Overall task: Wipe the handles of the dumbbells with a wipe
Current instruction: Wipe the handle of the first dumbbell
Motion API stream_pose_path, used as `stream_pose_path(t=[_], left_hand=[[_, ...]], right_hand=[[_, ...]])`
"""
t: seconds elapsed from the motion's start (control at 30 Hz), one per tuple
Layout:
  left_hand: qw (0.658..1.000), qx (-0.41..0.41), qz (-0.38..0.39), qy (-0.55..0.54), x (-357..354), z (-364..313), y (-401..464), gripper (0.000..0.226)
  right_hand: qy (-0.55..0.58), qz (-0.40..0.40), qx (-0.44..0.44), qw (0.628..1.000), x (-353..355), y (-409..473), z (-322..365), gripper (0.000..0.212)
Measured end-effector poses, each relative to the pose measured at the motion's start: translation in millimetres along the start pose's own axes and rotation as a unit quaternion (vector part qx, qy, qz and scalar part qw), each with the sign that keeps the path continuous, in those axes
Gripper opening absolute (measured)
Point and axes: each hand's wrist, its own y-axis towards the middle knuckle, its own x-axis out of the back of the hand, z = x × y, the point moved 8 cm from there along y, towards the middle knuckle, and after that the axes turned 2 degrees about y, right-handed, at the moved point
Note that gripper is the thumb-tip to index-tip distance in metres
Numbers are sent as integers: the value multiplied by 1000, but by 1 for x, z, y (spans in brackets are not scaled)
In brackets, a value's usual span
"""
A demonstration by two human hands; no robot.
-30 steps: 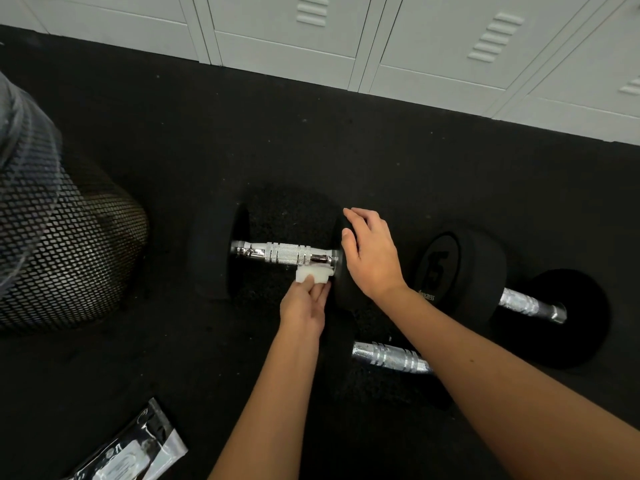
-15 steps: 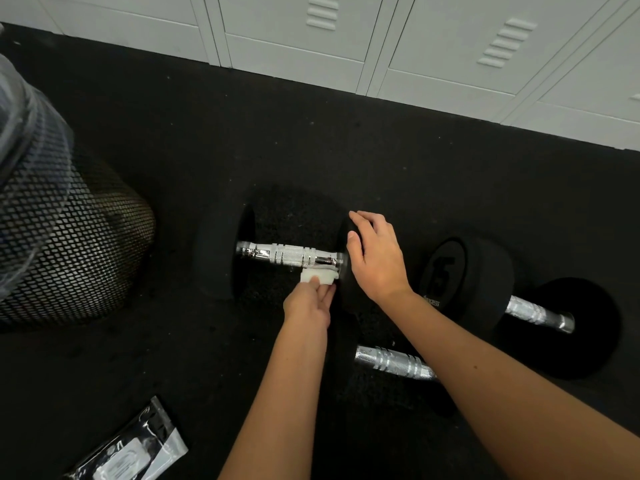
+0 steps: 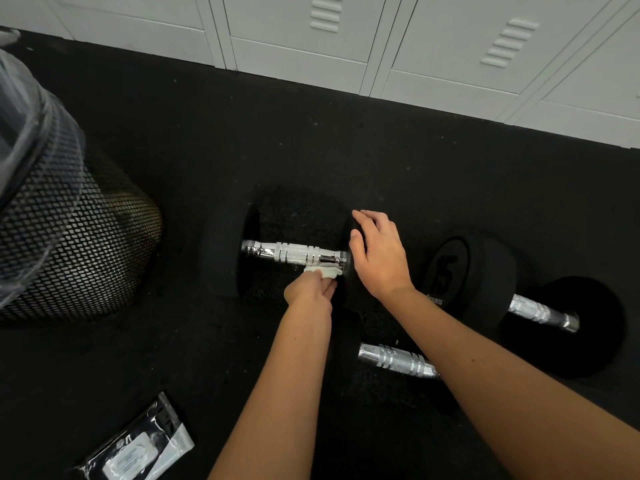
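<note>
Three black dumbbells lie on the dark rubber floor. The left dumbbell [image 3: 225,251] shows its chrome handle [image 3: 291,252] between two heads. My left hand [image 3: 310,289] pinches a white wipe [image 3: 323,271] against the underside of that handle's right end. My right hand [image 3: 379,254] rests with relaxed fingers on the dumbbell's right head. A second dumbbell's handle [image 3: 394,360] lies nearer me, partly under my right forearm. A third dumbbell [image 3: 485,275] marked 15 lies to the right, its handle [image 3: 540,311] bare.
A black mesh bin [image 3: 69,237] with a clear liner stands at the left. A black and white wipe packet [image 3: 138,448] lies on the floor at the lower left. Pale lockers [image 3: 346,36] run along the far edge of the floor.
My left hand has shifted the wipe slightly along the handle's right end. My right hand stays on the dumbbell head.
</note>
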Motion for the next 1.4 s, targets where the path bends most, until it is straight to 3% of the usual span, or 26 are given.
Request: stream_pose_path(t=[0.27, 0.43, 0.6, 0.7, 0.93, 1.07, 1.13, 1.2, 1.4], left_hand=[[998, -44, -17, 35, 0, -5, -11, 16], [985, -118, -78, 103, 2, -16, -3, 12], [987, -83, -86, 108, 5, -5, 12, 18], [994, -57, -67, 67, 3, 0, 12, 5], [983, -128, -88, 101, 1, -10, 6, 8], [981, -125, -77, 128, 3, -5, 12, 13], [990, -96, -48, 92, 2, 0, 15, 20], [995, -73, -33, 54, 0, 2, 13, 11], [996, -66, -56, 4, 2, 4, 4, 7]], right_hand=[[0, -1, 0, 1000, -1, 1, 0, 41], [-3, 0, -2, 1000, -2, 3, -1, 41], [-7, -5, 2, 1000, -1, 1, 0, 41], [-8, -8, 6, 1000, -1, -1, 0, 41], [-6, -7, 5, 1000, -1, 2, 0, 40], [-5, -7, 1, 1000, -1, 2, 1, 40], [-6, -10, 3, 1000, 0, 0, 0, 40], [-6, -11, 7, 1000, 0, -2, 1, 40], [0, -7, 2, 1000, -1, 1, -1, 40]])
